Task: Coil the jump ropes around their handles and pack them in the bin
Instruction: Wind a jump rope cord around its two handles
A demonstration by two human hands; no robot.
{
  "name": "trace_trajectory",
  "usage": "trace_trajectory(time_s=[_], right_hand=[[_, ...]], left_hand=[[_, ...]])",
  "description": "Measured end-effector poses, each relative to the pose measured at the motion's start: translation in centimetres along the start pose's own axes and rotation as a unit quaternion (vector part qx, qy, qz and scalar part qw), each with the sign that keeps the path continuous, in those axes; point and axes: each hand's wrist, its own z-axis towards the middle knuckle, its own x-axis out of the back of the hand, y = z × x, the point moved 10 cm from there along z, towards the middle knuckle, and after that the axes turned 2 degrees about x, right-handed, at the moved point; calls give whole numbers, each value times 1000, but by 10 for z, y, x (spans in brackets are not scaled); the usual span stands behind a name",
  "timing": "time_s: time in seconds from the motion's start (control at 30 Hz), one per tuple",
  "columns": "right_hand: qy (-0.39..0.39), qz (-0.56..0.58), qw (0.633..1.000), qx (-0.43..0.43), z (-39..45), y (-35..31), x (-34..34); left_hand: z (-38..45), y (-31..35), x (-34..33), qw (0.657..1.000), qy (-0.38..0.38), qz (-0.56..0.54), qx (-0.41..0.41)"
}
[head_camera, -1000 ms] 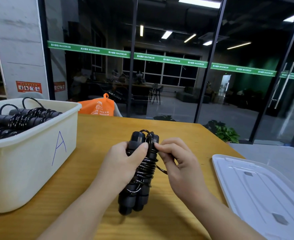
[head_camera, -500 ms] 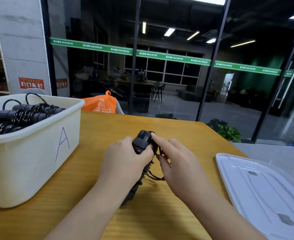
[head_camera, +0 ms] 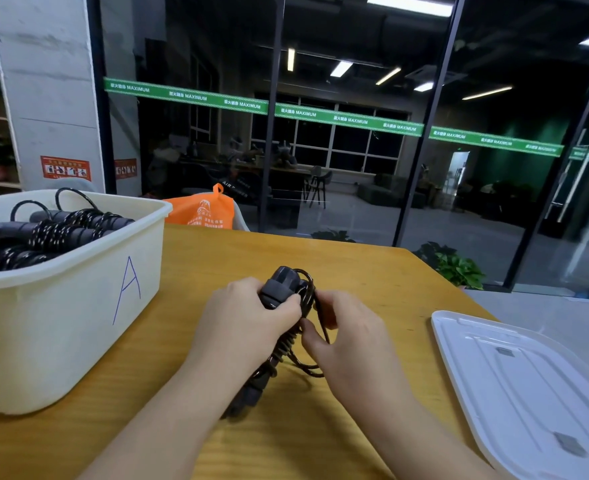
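Our left hand grips the coiled jump rope by its handles, just above the bench. Our right hand pinches the loose end of the cord. If this pinch slips before the end is tucked, we think the coils may spring loose. The bin, far left, already holds other ropes; the lid lies right.

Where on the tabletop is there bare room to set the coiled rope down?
Bare wood lies on the yellow wooden table between the cream plastic bin marked A and the white plastic lid, beyond both hands. Another patch lies near the front edge. The bin is crowded with black coiled jump ropes.
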Motion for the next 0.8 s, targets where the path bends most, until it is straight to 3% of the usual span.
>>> trace_trajectory(time_s=[0.23,0.47,0.57,0.67,0.8], right_hand=[[-15,-25,999,38,4,-3,-3],[80,-93,984,126,2,-15,5],[79,-69,985,133,4,-17,10],[78,-43,987,130,6,-13,14],[58,118,991,20,7,7,16]], left_hand=[[2,-2,-4,999,-31,-40,-13],[6,-13,-12,993,-52,-106,25],[6,-22,-23,974,-82,-194,81],[0,-27,-37,934,-121,-304,144],[-9,-20,-49,908,-161,-354,154]])
